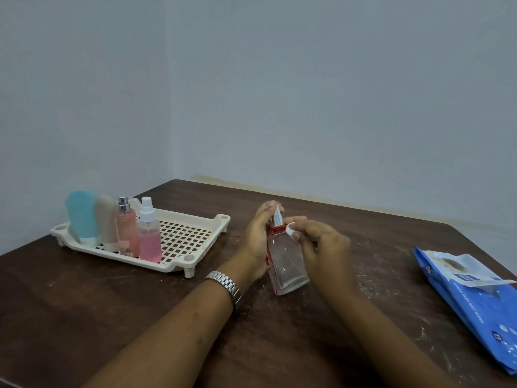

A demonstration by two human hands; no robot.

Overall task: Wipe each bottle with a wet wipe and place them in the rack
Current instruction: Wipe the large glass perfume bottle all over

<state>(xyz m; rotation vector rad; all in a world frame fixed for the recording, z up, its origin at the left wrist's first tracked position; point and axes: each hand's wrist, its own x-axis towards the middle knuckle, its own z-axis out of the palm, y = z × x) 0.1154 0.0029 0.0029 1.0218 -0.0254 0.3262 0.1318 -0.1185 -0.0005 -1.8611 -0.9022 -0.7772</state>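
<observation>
A clear square glass bottle [285, 261] with red edges and a silver cap stands tilted on the table's middle. My left hand [258, 239] grips its left side and cap. My right hand [321, 247] pinches a small white wet wipe [291, 229] against the bottle's shoulder. In the cream slotted rack [184, 236] at the left stand a teal tube [81, 214], a beige tube [105, 222], a peach spray bottle [126, 228] and a pink spray bottle [149, 233].
A blue pack of wet wipes [470, 292] lies at the table's right edge, its flap lifted. The dark wooden table [112, 303] stands in a corner against pale walls. A metal watch [226, 284] sits on my left wrist.
</observation>
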